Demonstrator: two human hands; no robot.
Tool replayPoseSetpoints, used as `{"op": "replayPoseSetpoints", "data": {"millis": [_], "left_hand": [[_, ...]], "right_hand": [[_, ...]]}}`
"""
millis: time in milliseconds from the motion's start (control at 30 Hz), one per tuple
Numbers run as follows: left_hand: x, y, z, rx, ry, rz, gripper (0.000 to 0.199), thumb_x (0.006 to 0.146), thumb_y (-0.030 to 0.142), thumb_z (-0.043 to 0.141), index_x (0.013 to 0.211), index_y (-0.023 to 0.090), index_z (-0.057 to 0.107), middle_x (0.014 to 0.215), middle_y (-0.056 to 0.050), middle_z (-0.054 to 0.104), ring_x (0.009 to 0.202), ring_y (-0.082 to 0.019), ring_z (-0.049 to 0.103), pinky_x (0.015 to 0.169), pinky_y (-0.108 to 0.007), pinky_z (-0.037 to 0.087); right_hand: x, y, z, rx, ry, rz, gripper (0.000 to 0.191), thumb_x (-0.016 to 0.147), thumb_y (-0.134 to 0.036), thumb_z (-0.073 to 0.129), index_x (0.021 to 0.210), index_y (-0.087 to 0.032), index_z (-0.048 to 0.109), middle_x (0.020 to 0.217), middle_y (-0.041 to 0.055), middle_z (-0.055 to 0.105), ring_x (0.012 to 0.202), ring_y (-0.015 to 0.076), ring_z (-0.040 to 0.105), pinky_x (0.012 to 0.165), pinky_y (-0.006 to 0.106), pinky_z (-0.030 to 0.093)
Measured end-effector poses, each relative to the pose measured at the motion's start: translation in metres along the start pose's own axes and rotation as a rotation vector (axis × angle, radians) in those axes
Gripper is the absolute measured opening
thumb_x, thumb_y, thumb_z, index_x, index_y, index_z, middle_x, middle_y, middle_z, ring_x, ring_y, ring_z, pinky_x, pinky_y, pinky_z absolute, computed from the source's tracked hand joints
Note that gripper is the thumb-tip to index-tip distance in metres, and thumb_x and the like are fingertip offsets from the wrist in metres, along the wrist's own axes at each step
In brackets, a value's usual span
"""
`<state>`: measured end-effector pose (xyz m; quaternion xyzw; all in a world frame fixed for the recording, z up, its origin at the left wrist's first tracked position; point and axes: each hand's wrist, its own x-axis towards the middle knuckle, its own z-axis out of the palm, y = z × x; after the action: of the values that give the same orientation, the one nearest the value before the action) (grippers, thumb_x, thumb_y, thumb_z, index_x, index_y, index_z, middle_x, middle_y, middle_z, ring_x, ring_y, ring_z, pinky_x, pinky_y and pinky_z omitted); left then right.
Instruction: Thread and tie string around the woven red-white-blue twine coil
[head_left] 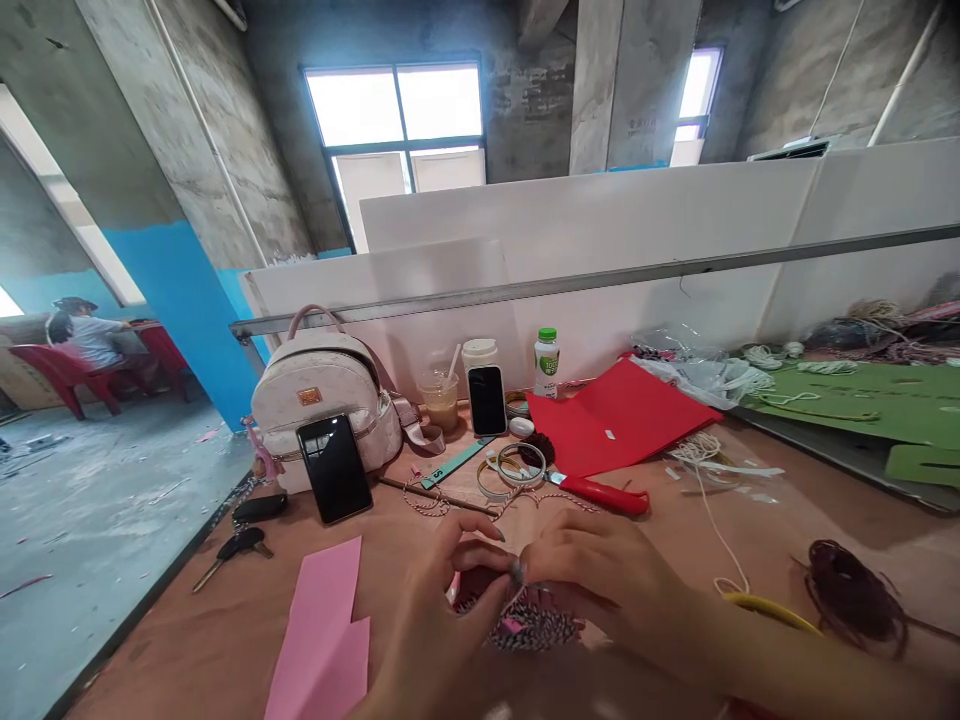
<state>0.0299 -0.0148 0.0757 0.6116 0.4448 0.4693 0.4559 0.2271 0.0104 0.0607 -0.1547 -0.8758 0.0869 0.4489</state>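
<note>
A small knitted yarn piece (544,628) in black, white and pink lies low in front of me, partly covered by my fingers. My left hand (457,605) is closed round its left side, with thumb and index finger pinching near the top edge. From the right, my right hand (611,575) is closed on the same piece, its fingertips meeting those of the left. A pale strand shows below the pinch; what lies right between the fingertips is too small to make out. Red-and-white twisted cord (427,505) lies just beyond my hands.
Beyond are red-handled scissors (604,495), tape rolls (521,465), a green ruler (457,462) and red sheets (619,415). At left are pink paper (319,630), keys (238,543), a phone (335,470) and a backpack (319,375). Dark red yarn (855,595) lies right. Drinks stand behind.
</note>
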Motion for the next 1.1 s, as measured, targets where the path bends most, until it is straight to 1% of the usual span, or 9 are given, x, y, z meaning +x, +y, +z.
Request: {"op": "replayPoseSetpoints", "data": {"millis": [167, 300, 433, 500, 600, 700, 767, 933, 1100], "left_hand": [[0.0, -0.003, 0.0, 0.077, 0.003, 0.019, 0.024, 0.073, 0.013, 0.062, 0.092, 0.024, 0.053, 0.068, 0.004, 0.076, 0.066, -0.013, 0.066, 0.056, -0.019, 0.04], [-0.003, -0.009, -0.002, 0.106, -0.003, 0.071, 0.026, 0.078, 0.011, 0.06, 0.099, 0.025, 0.054, 0.073, 0.004, 0.077, 0.066, -0.012, 0.064, 0.056, -0.018, 0.041], [-0.004, -0.014, -0.005, 0.092, -0.039, 0.111, 0.032, 0.083, 0.012, 0.059, 0.11, 0.028, 0.055, 0.082, 0.004, 0.077, 0.076, -0.012, 0.069, 0.061, -0.017, 0.046], [-0.004, -0.016, -0.006, 0.093, -0.05, 0.118, 0.038, 0.08, 0.011, 0.062, 0.114, 0.028, 0.056, 0.085, 0.004, 0.077, 0.078, -0.013, 0.069, 0.066, -0.018, 0.049], [-0.003, -0.019, -0.006, 0.092, -0.039, 0.113, 0.047, 0.075, 0.007, 0.065, 0.116, 0.029, 0.056, 0.086, 0.004, 0.076, 0.08, -0.013, 0.069, 0.07, -0.019, 0.051], [-0.003, -0.018, -0.006, 0.081, -0.051, 0.108, 0.047, 0.076, 0.008, 0.066, 0.117, 0.029, 0.057, 0.084, 0.004, 0.076, 0.076, -0.013, 0.069, 0.066, -0.019, 0.051], [-0.002, -0.016, -0.006, 0.089, -0.061, 0.108, 0.045, 0.076, 0.009, 0.066, 0.116, 0.029, 0.057, 0.081, 0.004, 0.077, 0.074, -0.014, 0.069, 0.064, -0.019, 0.05], [0.0, -0.02, -0.006, 0.07, -0.03, 0.121, 0.049, 0.076, 0.007, 0.066, 0.119, 0.029, 0.057, 0.076, 0.006, 0.076, 0.067, -0.012, 0.063, 0.058, -0.018, 0.043], [0.001, -0.021, -0.006, 0.05, -0.053, 0.124, 0.047, 0.078, 0.009, 0.065, 0.119, 0.03, 0.057, 0.075, 0.006, 0.076, 0.065, -0.012, 0.06, 0.056, -0.018, 0.041]], "right_hand": [[0.004, 0.0, -0.001, 0.022, -0.01, -0.035, 0.022, 0.108, -0.025, 0.04, 0.108, -0.021, 0.062, 0.091, 0.0023, 0.075, 0.079, 0.0156, 0.06, 0.071, 0.026, 0.049], [0.006, -0.001, 0.0, -0.019, 0.041, -0.082, 0.024, 0.109, -0.024, 0.038, 0.105, -0.018, 0.062, 0.088, 0.0034, 0.073, 0.076, 0.0145, 0.059, 0.067, 0.026, 0.047], [0.003, 0.001, 0.001, -0.043, 0.031, -0.028, 0.016, 0.107, -0.022, 0.044, 0.106, -0.019, 0.06, 0.09, 0.0031, 0.071, 0.08, 0.0155, 0.061, 0.069, 0.027, 0.047], [0.0, 0.002, 0.002, -0.036, 0.016, 0.001, 0.012, 0.106, -0.02, 0.047, 0.108, -0.02, 0.059, 0.092, 0.0034, 0.071, 0.083, 0.0164, 0.061, 0.072, 0.028, 0.047], [-0.002, 0.002, 0.002, -0.027, 0.001, 0.037, 0.012, 0.105, -0.021, 0.046, 0.109, -0.02, 0.058, 0.094, 0.0042, 0.071, 0.084, 0.0179, 0.062, 0.071, 0.03, 0.048], [-0.001, 0.001, 0.002, -0.016, 0.009, 0.049, 0.014, 0.105, -0.022, 0.044, 0.107, -0.02, 0.058, 0.092, 0.0046, 0.071, 0.082, 0.019, 0.062, 0.068, 0.031, 0.047], [0.0, 0.0, 0.003, -0.021, 0.022, 0.044, 0.012, 0.104, -0.02, 0.046, 0.106, -0.02, 0.058, 0.091, 0.0038, 0.071, 0.08, 0.0185, 0.062, 0.067, 0.03, 0.046], [-0.001, 0.0, 0.006, -0.022, 0.022, 0.048, 0.009, 0.102, -0.019, 0.051, 0.104, -0.02, 0.059, 0.089, 0.0028, 0.07, 0.079, 0.017, 0.062, 0.069, 0.029, 0.046], [-0.006, 0.001, 0.008, 0.003, 0.014, 0.059, 0.005, 0.102, -0.021, 0.053, 0.102, -0.021, 0.058, 0.09, 0.0013, 0.069, 0.081, 0.0157, 0.062, 0.071, 0.027, 0.045]]}}
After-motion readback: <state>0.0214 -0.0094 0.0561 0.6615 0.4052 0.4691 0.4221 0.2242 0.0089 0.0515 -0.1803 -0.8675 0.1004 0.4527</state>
